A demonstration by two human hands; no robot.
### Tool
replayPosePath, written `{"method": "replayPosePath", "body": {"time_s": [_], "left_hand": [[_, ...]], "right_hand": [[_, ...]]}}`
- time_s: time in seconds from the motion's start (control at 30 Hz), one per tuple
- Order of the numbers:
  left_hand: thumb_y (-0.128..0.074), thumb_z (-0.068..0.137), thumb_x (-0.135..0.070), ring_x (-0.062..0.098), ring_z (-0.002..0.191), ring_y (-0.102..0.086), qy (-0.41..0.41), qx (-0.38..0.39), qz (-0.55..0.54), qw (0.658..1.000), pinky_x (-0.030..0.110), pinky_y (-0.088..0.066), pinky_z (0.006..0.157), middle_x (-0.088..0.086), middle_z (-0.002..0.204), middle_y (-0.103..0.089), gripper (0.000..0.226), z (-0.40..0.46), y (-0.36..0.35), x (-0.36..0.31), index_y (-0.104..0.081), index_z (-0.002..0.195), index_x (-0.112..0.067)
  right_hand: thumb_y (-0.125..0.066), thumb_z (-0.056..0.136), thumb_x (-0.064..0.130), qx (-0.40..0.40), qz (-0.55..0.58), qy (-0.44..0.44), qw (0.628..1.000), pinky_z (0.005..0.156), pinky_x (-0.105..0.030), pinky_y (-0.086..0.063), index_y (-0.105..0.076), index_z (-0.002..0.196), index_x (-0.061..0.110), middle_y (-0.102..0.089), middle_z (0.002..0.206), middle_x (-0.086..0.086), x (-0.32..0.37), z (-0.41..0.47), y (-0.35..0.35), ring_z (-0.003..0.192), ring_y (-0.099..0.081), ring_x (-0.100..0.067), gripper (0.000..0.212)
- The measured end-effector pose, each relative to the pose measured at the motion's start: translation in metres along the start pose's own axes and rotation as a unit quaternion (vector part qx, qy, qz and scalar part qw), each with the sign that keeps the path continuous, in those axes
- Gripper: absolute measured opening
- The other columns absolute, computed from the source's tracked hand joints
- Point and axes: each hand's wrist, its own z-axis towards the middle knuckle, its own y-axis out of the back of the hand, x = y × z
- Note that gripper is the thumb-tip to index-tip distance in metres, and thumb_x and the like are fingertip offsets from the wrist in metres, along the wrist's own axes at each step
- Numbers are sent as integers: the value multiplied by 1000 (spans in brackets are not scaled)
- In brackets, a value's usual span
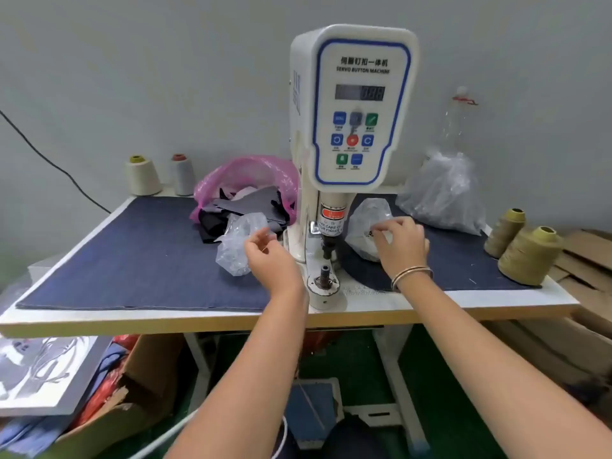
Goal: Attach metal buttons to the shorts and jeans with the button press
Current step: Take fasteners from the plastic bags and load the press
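Both hands at small clear bags flanking the button press (pixel 331 180): right hand (pixel 402 246) pinches right bag (pixel 367 226), probably loose slippery buttons; left hand (pixel 265 256) loosely curled, seemingly empty.

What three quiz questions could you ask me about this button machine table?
1. True or false: shorts already lie under the press.
2. Which bag does the right hand touch? A) the pink bag B) the small clear bag right of the press C) the big clear bag by the wall
3. Fill in: the two thread cones at the table's right edge are ____ coloured.

Key
1. False. The die is bare; no garment is there.
2. B. Its fingers reach into that bag. The left hand hovers by another clear bag.
3. Olive.
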Motion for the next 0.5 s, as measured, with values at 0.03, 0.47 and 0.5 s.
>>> {"method": "replayPosePath", "body": {"time_s": [0.03, 0.47, 0.5], "left_hand": [[-42, 95, -4, 6, 85, -54, 11, -15, 0, 1000, 17, -42, 72, -12, 91, -55, 26, 5, -3, -2, -54, 93, -27], [-50, 86, -4, 30, 99, -52, -362, 302, 518, 714, 41, -46, 75, 11, 107, -59, 27, 50, 20, 56, -60, 111, -6], [-50, 86, -3, 30, 97, -52, -372, 305, 522, 705, 40, -45, 74, 10, 107, -58, 27, 52, 23, 58, -60, 110, -6]], "right_hand": [[-54, 94, 27, 3, -94, 5, 996, 97, -38, -30, -72, 103, 23, -52, 126, -4, -3, 14, -4, 117, -41, -27, 21], [-48, 93, 37, 135, -489, 44, 860, 103, -41, -24, -56, 125, 22, -43, 129, -4, -25, 72, -56, 120, -35, -25, 37], [-48, 93, 35, 136, -493, 42, 858, 102, -41, -25, -56, 125, 21, -43, 128, -4, -25, 74, -57, 119, -36, -25, 36]]}}
